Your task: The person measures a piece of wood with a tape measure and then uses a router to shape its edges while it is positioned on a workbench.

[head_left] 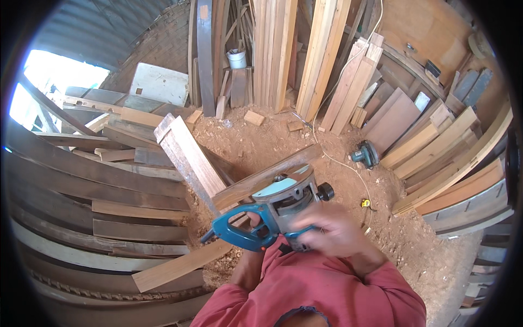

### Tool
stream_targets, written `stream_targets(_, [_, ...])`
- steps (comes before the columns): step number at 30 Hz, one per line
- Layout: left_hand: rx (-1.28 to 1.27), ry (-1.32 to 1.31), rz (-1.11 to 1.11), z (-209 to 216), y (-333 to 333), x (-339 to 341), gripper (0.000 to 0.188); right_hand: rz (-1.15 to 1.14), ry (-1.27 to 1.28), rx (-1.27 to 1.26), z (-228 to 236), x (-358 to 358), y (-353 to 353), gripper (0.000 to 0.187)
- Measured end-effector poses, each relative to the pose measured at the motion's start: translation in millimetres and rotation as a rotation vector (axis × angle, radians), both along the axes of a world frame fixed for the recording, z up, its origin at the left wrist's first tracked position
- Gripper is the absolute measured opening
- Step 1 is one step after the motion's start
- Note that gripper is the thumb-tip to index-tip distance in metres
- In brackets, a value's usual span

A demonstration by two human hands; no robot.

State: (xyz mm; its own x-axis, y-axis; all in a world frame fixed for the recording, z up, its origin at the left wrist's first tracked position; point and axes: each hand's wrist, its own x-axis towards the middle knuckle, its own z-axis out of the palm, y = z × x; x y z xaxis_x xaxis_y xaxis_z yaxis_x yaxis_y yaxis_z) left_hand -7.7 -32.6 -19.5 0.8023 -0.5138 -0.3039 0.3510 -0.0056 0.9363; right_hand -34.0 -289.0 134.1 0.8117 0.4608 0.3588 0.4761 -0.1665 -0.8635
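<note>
Currently, the blue power tool (275,210) is positioned in front of the person's red shirt (310,283), above the shaving-covered floor (267,139). The left hand (254,219) grasps the loop handle (245,238); its fingers are closed around the grip and partly hidden. The right hand (329,226) is motion-blurred at the tool's right side, below the black knob (326,191); whether its fingers are grasping or released cannot be told. 1 brown plank (261,177) extends diagonally just beyond the tool. On the floor to the right lie 1 yellow tape measure (365,203) and 1 teal machine (366,155).
</note>
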Motion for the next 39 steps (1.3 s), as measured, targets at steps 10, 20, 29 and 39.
stream_targets(10, [-0.009,-0.01,-0.14,10.5,-38.0,-8.1,0.074,-0.265,0.506,0.101,-54.9,-47.3,-106.4,0.057])
stream_targets(20, [0.033,-0.042,-0.187,26.0,-47.8,-6.3,0.073,-0.42,-0.103,-0.46,30.3,6.8,-121.8,0.063])
stream_targets(29, [0.03,-0.062,-0.224,39.6,-57.5,-3.3,0.073,0.01,0.225,-0.646,23.6,48.1,-88.3,0.061])
stream_targets(39, [0.051,-0.066,-0.233,51.2,-50.8,-1.1,0.072,0.083,0.292,-0.55,-10.9,50.6,-106.8,0.047])
